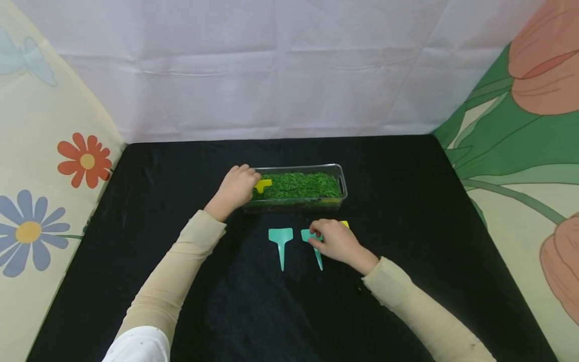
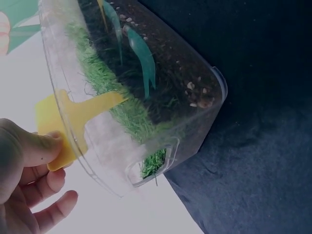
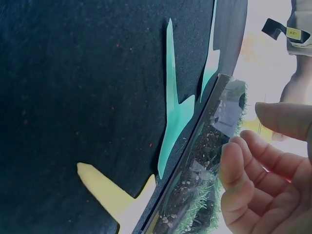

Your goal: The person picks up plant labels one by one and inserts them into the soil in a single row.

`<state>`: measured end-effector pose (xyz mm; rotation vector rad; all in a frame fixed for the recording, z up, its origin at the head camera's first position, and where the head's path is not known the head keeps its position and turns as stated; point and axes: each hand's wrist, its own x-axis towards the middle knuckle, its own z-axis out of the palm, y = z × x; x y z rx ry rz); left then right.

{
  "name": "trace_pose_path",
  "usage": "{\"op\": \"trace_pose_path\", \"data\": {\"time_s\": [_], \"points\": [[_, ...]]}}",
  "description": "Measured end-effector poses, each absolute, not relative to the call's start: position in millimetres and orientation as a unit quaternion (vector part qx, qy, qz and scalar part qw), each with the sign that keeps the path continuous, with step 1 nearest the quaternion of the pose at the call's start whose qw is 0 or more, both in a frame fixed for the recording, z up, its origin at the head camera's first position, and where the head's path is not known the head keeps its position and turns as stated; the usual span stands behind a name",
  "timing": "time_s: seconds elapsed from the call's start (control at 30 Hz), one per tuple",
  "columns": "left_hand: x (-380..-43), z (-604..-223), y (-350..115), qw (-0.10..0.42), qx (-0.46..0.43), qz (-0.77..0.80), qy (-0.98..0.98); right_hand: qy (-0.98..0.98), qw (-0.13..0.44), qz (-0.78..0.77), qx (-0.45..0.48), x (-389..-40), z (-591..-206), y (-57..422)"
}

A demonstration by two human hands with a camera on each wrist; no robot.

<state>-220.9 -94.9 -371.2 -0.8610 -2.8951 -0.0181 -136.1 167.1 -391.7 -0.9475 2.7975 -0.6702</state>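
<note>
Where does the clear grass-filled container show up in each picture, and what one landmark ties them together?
Head: the clear container sits near centre, its left end partly behind the left hand.
Left wrist: it fills the upper middle, a yellow marker at its rim.
Right wrist: it slants up from bottom centre, beside the right hand.
Shared landmark: the green grass inside it.

grass (image 1: 303,186) in planter box (image 1: 345,187), left hand (image 1: 236,186) with marker (image 1: 263,184) at box's left end, right hand (image 1: 333,240) and three markers (image 1: 281,235) before box, backdrop (image 1: 226,95) behind box
</note>
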Motion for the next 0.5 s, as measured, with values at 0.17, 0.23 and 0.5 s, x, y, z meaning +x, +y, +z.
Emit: {"op": "trace_pose_path", "data": {"time_s": [0.17, 0.23, 0.5], "points": [[-219.9, -371.2, -97.1, 0.072, -0.286, 0.0, -0.956, 0.921, 0.053, -0.224, -0.315, -135.9, -391.2, 167.9], [-219.4, -371.9, -98.3, 0.079, -0.285, 0.0, -0.955, 0.92, 0.053, -0.226, -0.315, -135.9, -390.9, 168.4], [-216.8, -372.1, -102.4, 0.123, -0.294, -0.034, -0.947, 0.921, 0.056, -0.231, -0.309, -135.3, -389.2, 170.3]]}}
